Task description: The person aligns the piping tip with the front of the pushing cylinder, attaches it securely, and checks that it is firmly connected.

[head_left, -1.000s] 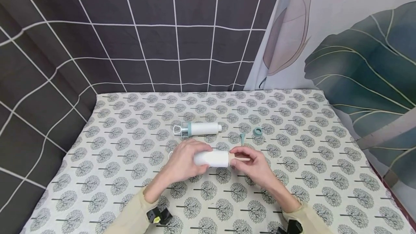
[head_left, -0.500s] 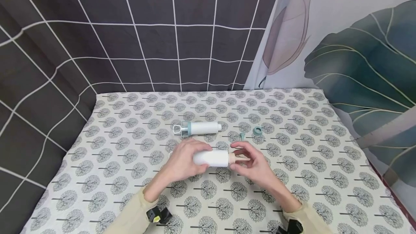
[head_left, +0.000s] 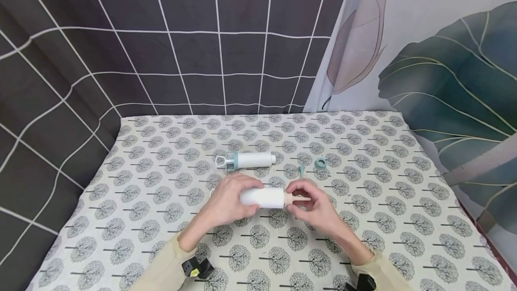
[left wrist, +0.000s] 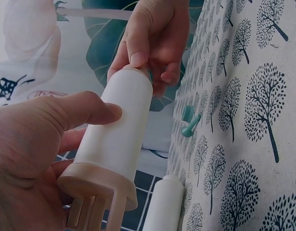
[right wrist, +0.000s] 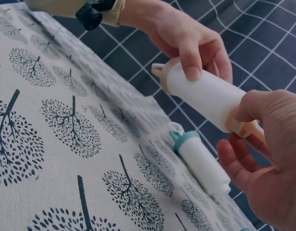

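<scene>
My left hand [head_left: 230, 196] grips a white piping syringe [head_left: 268, 197] around its barrel, thumb lying along the side. A beige cap with handle bars [left wrist: 97, 187] shows at the syringe's left end in the left wrist view. At the other end sits a beige screw ring [head_left: 287, 197] with a narrow pointed nozzle [head_left: 303, 199] sticking out to the right. My right hand [head_left: 317, 203] pinches that ring between thumb and index finger; the remaining fingers curl loosely beneath the nozzle. The syringe lies level, close over the tablecloth.
Behind the hands lies a second white syringe with a teal handle end [head_left: 254, 160]. Right of it are a small teal nozzle [head_left: 301, 171] and a teal ring [head_left: 320, 163]. A tree-print cloth [head_left: 278, 259] covers the table; a dark checked curtain [head_left: 242, 53] hangs behind.
The right fingers opened a little off the ring half a second ago and now pinch it again. My left hand and the syringe stay in place.
</scene>
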Demonstrator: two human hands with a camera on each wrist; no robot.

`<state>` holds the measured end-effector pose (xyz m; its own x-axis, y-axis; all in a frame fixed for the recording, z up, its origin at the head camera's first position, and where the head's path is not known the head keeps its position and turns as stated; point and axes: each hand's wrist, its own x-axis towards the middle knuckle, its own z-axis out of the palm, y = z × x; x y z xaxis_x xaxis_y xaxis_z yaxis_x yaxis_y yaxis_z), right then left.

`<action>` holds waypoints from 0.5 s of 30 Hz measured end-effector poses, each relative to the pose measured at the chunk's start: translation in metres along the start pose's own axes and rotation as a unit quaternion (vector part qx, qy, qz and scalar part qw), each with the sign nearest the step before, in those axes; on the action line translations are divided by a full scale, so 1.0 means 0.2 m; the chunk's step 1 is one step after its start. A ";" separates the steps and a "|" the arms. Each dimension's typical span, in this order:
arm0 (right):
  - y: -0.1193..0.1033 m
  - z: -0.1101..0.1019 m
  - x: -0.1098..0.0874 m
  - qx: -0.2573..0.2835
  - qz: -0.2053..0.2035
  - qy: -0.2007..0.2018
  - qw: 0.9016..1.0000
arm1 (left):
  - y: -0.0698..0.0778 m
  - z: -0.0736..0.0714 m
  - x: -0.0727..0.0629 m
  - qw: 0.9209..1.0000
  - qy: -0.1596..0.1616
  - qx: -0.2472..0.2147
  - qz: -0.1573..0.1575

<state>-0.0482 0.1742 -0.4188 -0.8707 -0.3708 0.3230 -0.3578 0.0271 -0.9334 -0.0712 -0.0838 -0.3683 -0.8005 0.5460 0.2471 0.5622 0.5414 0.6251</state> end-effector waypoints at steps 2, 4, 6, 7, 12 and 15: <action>0.00 0.00 0.00 -0.004 0.007 0.005 1.000 | 0.00 0.00 0.00 1.000 0.000 0.001 0.000; 0.00 0.00 0.00 -0.007 0.018 0.010 1.000 | 0.00 0.00 0.00 1.000 -0.001 0.002 0.000; 0.00 0.00 0.00 -0.007 0.028 0.015 0.999 | 0.00 0.00 0.00 1.000 -0.001 0.003 0.001; 0.00 0.00 0.00 -0.007 0.034 0.019 0.999 | 0.00 0.00 0.00 1.000 -0.001 0.003 0.001; -0.01 0.00 0.00 -0.009 0.058 0.034 0.998 | 0.01 0.00 0.00 1.000 0.000 -0.001 0.001; -0.02 0.00 0.00 -0.014 0.075 0.041 0.996 | 0.01 0.00 0.00 1.000 0.000 0.000 0.004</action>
<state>-0.0472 0.1733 -0.4155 -0.9390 -0.2846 0.1933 -0.2304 0.1029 -0.9676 -0.0702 -0.0833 -0.3664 -0.7964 0.5501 0.2512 0.5679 0.5376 0.6232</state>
